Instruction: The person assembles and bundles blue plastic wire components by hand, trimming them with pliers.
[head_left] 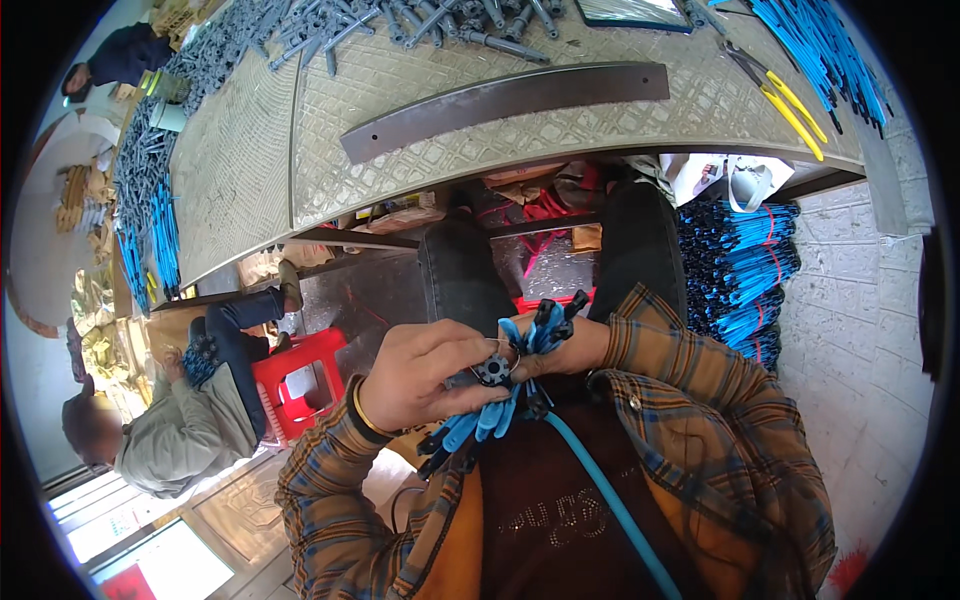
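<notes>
My left hand (425, 370) is closed with its fingertips on a small round black hub with holes (492, 371), in front of my lap. My right hand (572, 347) comes in from the right and is closed around a cluster of blue strips with black ends (545, 325), close against the hub. More blue strips (475, 430) fan out below my left fingers. A thin wire loop shows near the fingertips. From the cluster a long blue rod (610, 500) runs down toward the lower right. The fingers hide how the strips and hub join.
Ahead stands a worktable (400, 195) bearing a long dark metal bar (505, 105), yellow-handled pliers (790, 110) and heaped grey plastic parts (410, 20). Bundled blue-and-black strips (745, 270) are stacked at right. At left, a co-worker (190, 430) sits near a red stool (305, 385).
</notes>
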